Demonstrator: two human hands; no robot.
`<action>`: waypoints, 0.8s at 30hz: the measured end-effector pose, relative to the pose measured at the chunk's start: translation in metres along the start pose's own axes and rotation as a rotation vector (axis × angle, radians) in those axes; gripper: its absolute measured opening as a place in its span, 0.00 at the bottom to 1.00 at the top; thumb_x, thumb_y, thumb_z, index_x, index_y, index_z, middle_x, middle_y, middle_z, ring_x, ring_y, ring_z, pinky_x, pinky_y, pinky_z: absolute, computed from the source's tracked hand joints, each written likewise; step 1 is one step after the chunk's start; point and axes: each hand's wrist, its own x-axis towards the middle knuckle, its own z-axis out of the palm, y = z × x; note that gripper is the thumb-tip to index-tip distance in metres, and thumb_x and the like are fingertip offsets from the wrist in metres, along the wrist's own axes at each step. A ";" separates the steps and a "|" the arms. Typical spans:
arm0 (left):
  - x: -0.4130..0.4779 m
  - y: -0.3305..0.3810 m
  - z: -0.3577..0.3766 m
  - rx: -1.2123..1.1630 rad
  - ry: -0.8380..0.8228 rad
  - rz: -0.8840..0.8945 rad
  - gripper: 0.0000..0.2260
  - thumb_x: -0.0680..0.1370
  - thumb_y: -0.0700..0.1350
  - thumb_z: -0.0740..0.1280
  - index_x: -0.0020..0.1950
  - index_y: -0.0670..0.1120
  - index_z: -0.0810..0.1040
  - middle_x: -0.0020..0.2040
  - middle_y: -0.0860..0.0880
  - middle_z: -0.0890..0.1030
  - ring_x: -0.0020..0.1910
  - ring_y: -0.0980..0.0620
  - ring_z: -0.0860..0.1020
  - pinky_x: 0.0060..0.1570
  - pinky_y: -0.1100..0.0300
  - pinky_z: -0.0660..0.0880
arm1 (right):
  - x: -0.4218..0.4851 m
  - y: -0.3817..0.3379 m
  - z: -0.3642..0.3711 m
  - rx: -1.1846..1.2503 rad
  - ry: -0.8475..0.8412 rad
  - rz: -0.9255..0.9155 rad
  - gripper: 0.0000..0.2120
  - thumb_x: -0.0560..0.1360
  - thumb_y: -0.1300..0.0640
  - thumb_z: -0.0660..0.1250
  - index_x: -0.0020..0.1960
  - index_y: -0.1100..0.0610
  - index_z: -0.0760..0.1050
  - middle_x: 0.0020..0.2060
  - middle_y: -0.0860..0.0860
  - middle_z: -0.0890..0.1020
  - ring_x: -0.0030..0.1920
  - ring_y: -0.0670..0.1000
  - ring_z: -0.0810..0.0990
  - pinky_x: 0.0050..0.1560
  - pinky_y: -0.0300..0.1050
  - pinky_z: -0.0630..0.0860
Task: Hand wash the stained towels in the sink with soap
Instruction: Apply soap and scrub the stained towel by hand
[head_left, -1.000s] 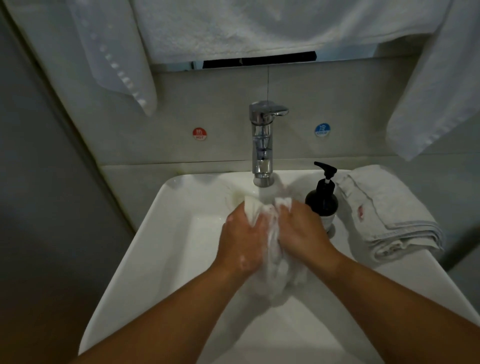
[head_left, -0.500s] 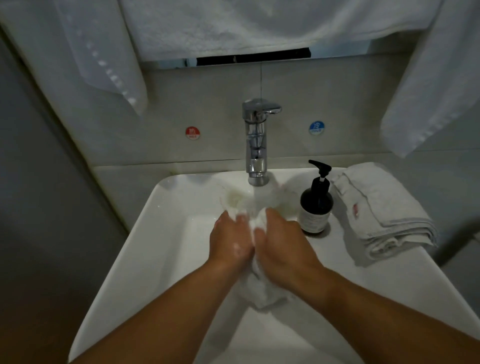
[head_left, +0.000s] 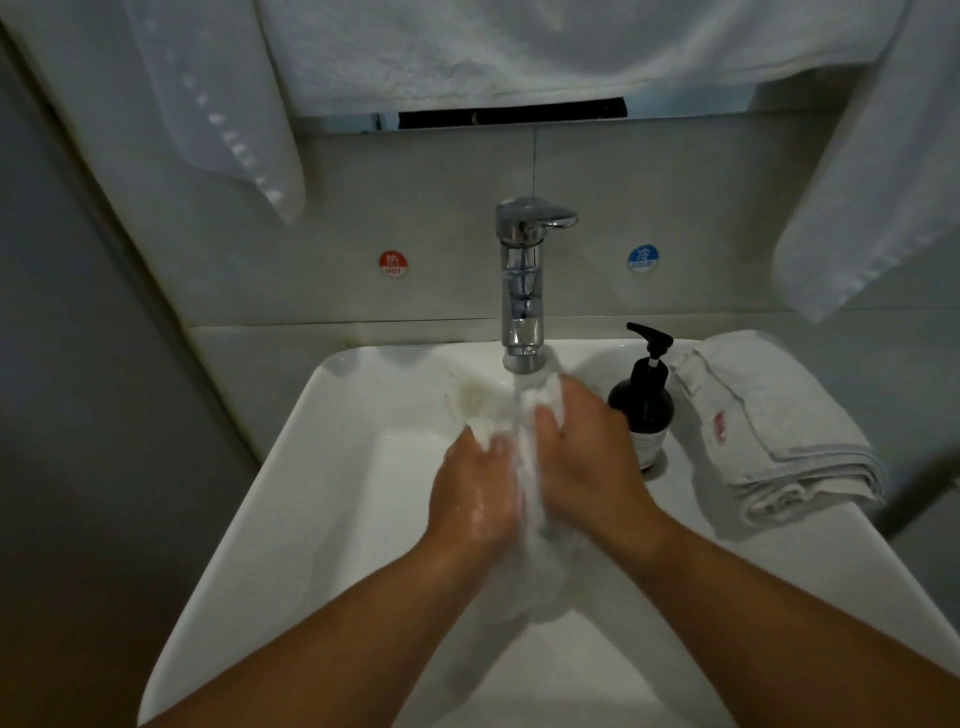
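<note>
Under faucet (head_left: 521, 280): right hand (head_left: 587, 457) slid forward along towel (head_left: 543, 577), left hand (head_left: 475, 493) back.

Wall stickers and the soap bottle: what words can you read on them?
"HOT": on the red sticker, under a Chinese sign.
"COLD": on the blue sticker, under a Chinese sign.
Label on the soap bottle: too small and dark to read.
</note>
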 end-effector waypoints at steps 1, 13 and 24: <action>-0.003 0.002 0.001 -0.019 -0.039 0.048 0.22 0.74 0.66 0.60 0.54 0.52 0.82 0.48 0.49 0.86 0.49 0.45 0.84 0.56 0.44 0.80 | 0.007 0.003 -0.003 -0.004 0.006 0.068 0.10 0.83 0.53 0.57 0.53 0.56 0.75 0.48 0.56 0.82 0.50 0.57 0.80 0.47 0.47 0.72; -0.005 0.008 0.000 0.069 0.030 0.228 0.11 0.84 0.51 0.59 0.54 0.46 0.77 0.50 0.46 0.83 0.51 0.44 0.81 0.54 0.51 0.78 | 0.009 0.003 -0.011 -0.035 -0.016 0.131 0.11 0.84 0.52 0.56 0.50 0.55 0.74 0.45 0.53 0.80 0.47 0.54 0.79 0.41 0.45 0.66; 0.001 0.000 0.001 0.079 0.013 0.201 0.10 0.81 0.53 0.63 0.49 0.49 0.78 0.43 0.51 0.82 0.47 0.49 0.82 0.52 0.57 0.78 | 0.002 -0.005 -0.011 0.009 0.036 0.048 0.09 0.82 0.53 0.59 0.46 0.54 0.72 0.41 0.51 0.78 0.45 0.55 0.78 0.42 0.46 0.65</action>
